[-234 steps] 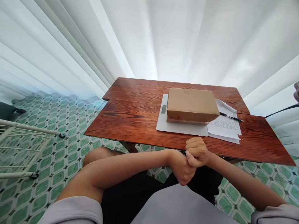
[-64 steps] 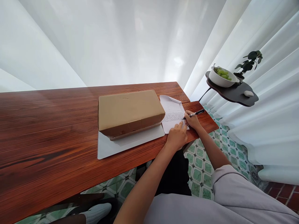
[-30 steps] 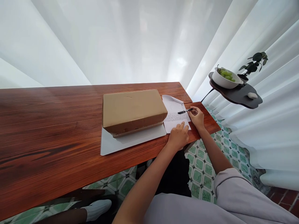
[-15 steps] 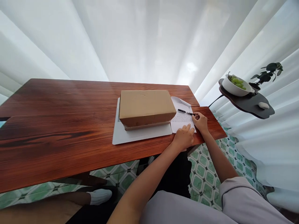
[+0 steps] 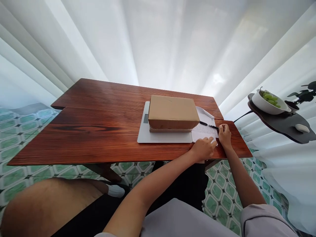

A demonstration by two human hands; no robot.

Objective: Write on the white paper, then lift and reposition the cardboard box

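Both forearms bare, stretched forward and to the right. Left hand (image 5: 203,148) palm down, fingers loosely spread and flat. Right hand (image 5: 224,132) just beyond it, fingers pinched closed in a grip, wrist low. Hands close, not touching.

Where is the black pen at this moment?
In the head view, the black pen lies across the white printed paper at the right end of the wooden table, beside the brown cardboard box; the right hand touches its end.
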